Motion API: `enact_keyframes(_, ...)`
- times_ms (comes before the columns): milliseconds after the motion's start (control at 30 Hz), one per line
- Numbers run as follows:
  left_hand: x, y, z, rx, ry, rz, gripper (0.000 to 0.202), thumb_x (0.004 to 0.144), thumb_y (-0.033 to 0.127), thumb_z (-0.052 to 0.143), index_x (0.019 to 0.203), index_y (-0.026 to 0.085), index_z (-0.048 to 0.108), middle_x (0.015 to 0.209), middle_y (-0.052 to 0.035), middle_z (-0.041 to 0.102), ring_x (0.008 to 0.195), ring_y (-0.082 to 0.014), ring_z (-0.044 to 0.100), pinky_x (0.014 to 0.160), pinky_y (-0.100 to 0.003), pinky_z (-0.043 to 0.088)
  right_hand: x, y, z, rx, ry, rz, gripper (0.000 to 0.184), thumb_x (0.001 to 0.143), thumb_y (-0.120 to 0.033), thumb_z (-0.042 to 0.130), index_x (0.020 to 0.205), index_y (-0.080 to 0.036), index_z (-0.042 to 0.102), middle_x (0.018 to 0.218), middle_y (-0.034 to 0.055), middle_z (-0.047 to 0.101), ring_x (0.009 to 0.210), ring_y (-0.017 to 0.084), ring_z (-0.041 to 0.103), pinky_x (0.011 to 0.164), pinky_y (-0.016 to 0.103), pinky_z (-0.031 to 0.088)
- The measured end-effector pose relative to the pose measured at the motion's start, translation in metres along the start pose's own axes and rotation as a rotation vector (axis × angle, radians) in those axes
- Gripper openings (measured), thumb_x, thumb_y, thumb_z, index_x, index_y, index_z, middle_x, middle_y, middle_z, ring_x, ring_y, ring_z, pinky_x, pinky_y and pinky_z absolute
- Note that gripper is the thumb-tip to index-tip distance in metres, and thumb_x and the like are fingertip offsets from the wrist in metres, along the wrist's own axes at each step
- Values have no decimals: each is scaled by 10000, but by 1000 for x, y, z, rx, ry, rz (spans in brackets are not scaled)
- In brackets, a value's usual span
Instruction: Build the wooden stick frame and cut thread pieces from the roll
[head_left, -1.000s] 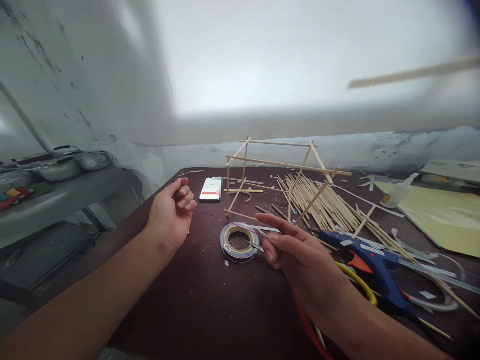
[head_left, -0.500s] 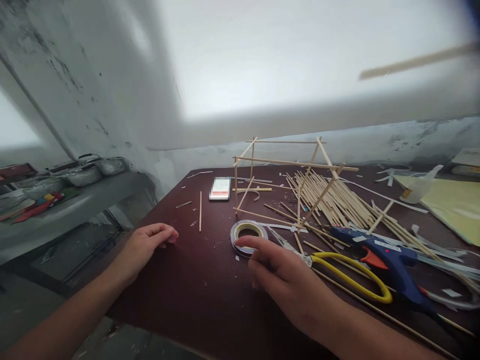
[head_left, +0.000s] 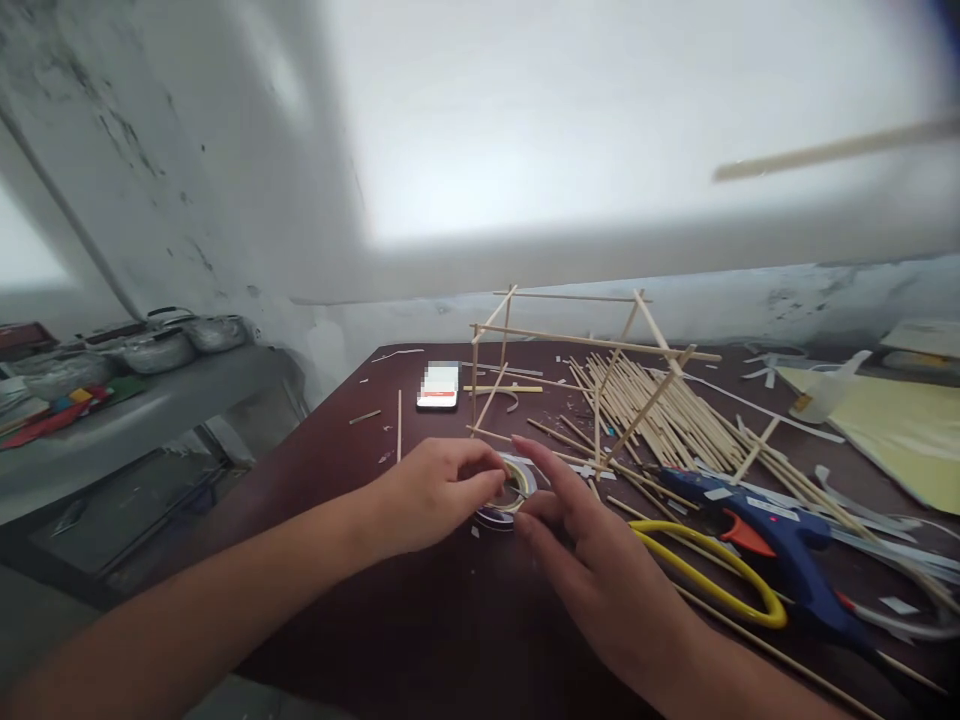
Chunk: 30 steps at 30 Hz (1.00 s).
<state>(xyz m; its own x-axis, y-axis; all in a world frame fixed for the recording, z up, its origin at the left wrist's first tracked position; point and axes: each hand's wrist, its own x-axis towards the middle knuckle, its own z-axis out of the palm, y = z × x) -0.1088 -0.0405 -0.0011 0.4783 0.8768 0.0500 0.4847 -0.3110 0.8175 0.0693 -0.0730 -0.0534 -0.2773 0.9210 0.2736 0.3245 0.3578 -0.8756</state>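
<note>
My left hand (head_left: pixel 446 490) is closed, thumb and fingertips together over the near-left part of a roll of tape (head_left: pixel 496 518) on the dark table. What those fingers hold, if anything, is hidden. My right hand (head_left: pixel 600 550) is at the roll's right side, thumb and index finger apart with nothing visible between them. Just behind the roll stands an open box-shaped frame of thin wooden sticks (head_left: pixel 585 337). Scissors with yellow handles (head_left: pixel 750 612) lie right of my right hand, their blades hidden behind it. A blue glue gun (head_left: pixel 799 545) lies beyond them.
A pile of wooden sticks (head_left: pixel 660 410) lies behind the frame. A phone (head_left: pixel 439 385) lies at the back left, near a loose stick (head_left: pixel 399 425). Farther right are a clear plastic bottle (head_left: pixel 829 390) and yellow paper (head_left: pixel 915 430). Pots (head_left: pixel 161 350) stand on a side counter.
My left hand has moved right, from the table's left side to the roll of tape. My right hand has shifted slightly right, its thumb now spread from the index finger.
</note>
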Motion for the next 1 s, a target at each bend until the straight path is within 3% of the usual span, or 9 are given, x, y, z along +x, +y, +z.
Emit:
enact_keyframes(133, 9, -11, 12, -73, -75, -28, 240, 921, 315, 451, 890, 164, 636, 728, -16, 640, 585, -132, 576, 570, -269, 458, 2, 1, -3, -28, -27, 30, 543, 936, -203, 416, 1458, -226, 270, 780, -30, 605, 692, 152, 546, 696, 308, 424)
enact_keyframes(267, -4, -17, 16, -43, 5, 27, 163, 879, 311, 559, 836, 175, 638, 757, -12, 622, 676, -138, 536, 618, -263, 416, 4, 2, 0, 22, -64, 50, 542, 916, -186, 444, 1438, -252, 313, 746, -41, 605, 665, 150, 541, 668, 309, 421)
enact_keyframes(367, -8, -19, 17, -15, 19, 43, 142, 863, 294, 587, 829, 170, 647, 732, -12, 618, 644, -135, 517, 589, -262, 398, 5, 4, 0, 122, -87, 79, 515, 907, -202, 463, 1408, -249, 355, 711, -46, 589, 652, 148, 541, 643, 302, 426)
enact_keyframes(533, -6, -26, 18, 21, 110, 171, 124, 841, 257, 645, 777, 172, 709, 712, -8, 613, 637, -122, 509, 595, -258, 387, 6, 6, -4, 251, -74, 140, 497, 890, -233, 488, 1376, -226, 381, 662, -48, 566, 624, 146, 529, 610, 294, 429)
enact_keyframes(667, -3, -31, 22, -33, 110, 188, 136, 856, 249, 633, 784, 176, 723, 729, -23, 641, 671, -135, 537, 629, -268, 407, 6, 5, -7, 253, -72, 153, 470, 868, -253, 500, 1333, -217, 438, 644, -40, 569, 611, 153, 537, 580, 289, 437)
enact_keyframes(767, -2, -32, 24, -81, 158, 160, 135, 848, 260, 638, 770, 181, 715, 692, -12, 615, 616, -125, 505, 577, -263, 383, 7, 2, -14, 29, 19, 109, 359, 869, -308, 517, 1220, -246, 560, 749, 2, 632, 676, 173, 584, 609, 310, 470)
enact_keyframes(867, -1, -31, 23, -120, 202, 109, 132, 827, 277, 658, 746, 187, 710, 670, -4, 588, 589, -118, 481, 548, -256, 364, 11, 0, -27, -368, 124, -18, 313, 877, -355, 524, 1163, -266, 614, 1005, 60, 697, 877, 241, 648, 768, 409, 504)
enact_keyframes(933, -1, -31, 21, -138, 219, 74, 132, 818, 283, 663, 739, 191, 712, 660, -3, 577, 596, -122, 479, 551, -255, 365, 12, 1, -37, -619, 111, -59, 313, 861, -364, 529, 1134, -255, 637, 1074, 90, 710, 933, 301, 667, 800, 485, 508)
enact_keyframes(1000, -1, -30, 19, -161, 232, 33, 142, 814, 301, 663, 739, 191, 714, 647, -4, 564, 604, -128, 474, 552, -256, 363, 10, 4, -47, -832, 75, -23, 299, 813, -369, 552, 1061, -249, 669, 1045, 115, 732, 902, 353, 687, 726, 525, 530)
